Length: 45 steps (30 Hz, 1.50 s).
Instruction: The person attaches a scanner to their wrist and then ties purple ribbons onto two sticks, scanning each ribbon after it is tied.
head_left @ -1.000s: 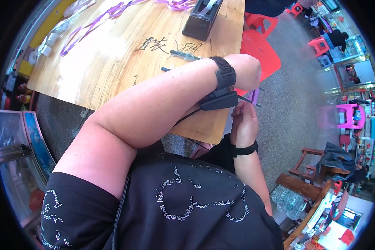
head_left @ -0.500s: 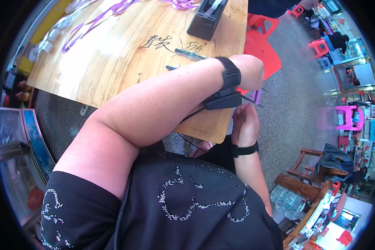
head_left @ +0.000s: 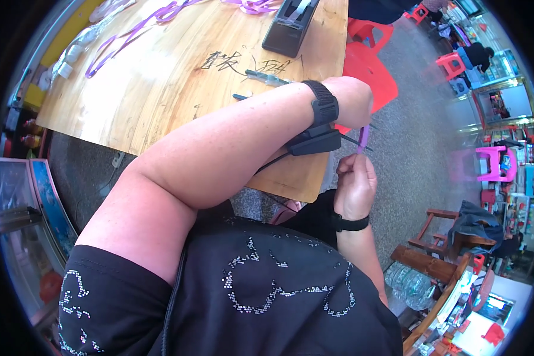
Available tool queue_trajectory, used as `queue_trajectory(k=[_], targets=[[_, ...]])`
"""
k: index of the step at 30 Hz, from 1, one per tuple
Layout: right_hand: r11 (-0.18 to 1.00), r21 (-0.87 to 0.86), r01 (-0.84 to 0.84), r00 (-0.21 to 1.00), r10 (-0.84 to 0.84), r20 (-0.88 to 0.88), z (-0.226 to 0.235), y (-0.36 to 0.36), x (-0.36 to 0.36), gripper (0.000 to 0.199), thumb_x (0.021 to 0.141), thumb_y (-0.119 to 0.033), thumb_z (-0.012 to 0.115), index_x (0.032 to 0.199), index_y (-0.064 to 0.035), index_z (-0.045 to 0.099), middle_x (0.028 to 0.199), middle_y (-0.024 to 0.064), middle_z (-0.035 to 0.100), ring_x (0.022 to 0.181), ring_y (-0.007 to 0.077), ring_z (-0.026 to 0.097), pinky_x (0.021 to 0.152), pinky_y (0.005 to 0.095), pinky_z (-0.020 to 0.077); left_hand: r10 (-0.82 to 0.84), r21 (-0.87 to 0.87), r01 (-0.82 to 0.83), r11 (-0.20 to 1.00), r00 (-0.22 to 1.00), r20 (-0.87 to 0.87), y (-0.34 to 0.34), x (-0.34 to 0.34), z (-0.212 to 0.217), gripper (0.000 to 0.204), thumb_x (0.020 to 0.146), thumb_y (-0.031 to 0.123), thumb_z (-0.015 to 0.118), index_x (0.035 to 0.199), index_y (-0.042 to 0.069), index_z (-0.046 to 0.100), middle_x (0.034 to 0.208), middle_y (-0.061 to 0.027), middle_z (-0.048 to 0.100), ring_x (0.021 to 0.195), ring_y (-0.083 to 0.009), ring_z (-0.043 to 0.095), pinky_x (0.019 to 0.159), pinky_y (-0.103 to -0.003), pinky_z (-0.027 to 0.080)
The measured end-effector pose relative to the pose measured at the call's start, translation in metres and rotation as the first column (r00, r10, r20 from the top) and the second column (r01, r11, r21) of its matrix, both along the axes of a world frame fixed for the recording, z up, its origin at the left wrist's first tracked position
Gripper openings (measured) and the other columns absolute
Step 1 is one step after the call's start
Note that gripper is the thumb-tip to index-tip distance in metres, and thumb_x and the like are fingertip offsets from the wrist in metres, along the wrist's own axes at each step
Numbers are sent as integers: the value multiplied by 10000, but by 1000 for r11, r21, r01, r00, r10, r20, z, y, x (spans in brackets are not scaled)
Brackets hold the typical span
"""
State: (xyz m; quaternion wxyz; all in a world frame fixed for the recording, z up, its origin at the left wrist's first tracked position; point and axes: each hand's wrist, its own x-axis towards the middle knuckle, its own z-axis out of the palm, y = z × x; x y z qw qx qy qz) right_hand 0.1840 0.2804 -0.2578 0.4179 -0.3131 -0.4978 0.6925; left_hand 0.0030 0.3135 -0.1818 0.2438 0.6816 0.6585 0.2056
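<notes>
A short stretch of purple ribbon (head_left: 364,139) runs straight between my two hands, just past the table's right edge. My left hand (head_left: 351,104) is bent down over its upper end; the back of the hand hides most of the fingers, but they appear curled round the ribbon. Below it, my right hand (head_left: 356,184) pinches the lower end with thumb and fingers. A thin dark rod (head_left: 351,139) sticks out close to the ribbon, next to a black box-shaped device (head_left: 314,142) under my left wrist. Black bands circle both wrists.
On the wooden table (head_left: 160,101) lie more purple ribbon (head_left: 133,32), a black tape dispenser (head_left: 288,26) and pen-like tools (head_left: 267,77) partly behind my left forearm. Red plastic stools (head_left: 368,71) stand at the table's right side. A wooden chair (head_left: 430,237) is farther right.
My right hand has gone from loosely extended fingers to a pinch on the ribbon's lower end. The ribbon now hangs straight between both hands. My left hand has barely shifted.
</notes>
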Motion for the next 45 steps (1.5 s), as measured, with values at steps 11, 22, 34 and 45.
queue_trajectory(k=[11,22,34,45], targets=[[979,-144,-142,988,132,-74,17,6,11,214,928,-180,458,815,-32,564,704,28,537,646,118,473,608,250,363,92,-157,-37,987,929,360,-70,24,5,274,810,242,570,835,-13,667,671,-141,622,582,-209,587,576,-327,486],[971,-143,-194,976,206,70,26,12,16,206,914,-188,468,879,-25,588,813,35,609,667,108,543,592,225,408,494,-334,464,821,-283,822,-75,35,-19,71,863,67,487,921,40,516,735,-15,529,491,-48,358,438,-199,267],[902,-46,-428,858,422,292,155,66,-93,285,886,-154,532,1113,14,571,872,23,616,753,91,539,641,207,409,537,-425,363,830,-309,785,-70,43,-25,70,809,23,524,829,74,480,696,-2,487,545,-77,458,441,-208,328],[956,-127,-263,851,292,437,114,85,-210,87,791,-164,685,761,-93,644,680,-38,567,595,49,425,543,214,300,551,-462,338,820,-248,796,-63,53,-26,66,857,80,444,810,78,490,673,13,457,528,-84,431,450,-223,347]])
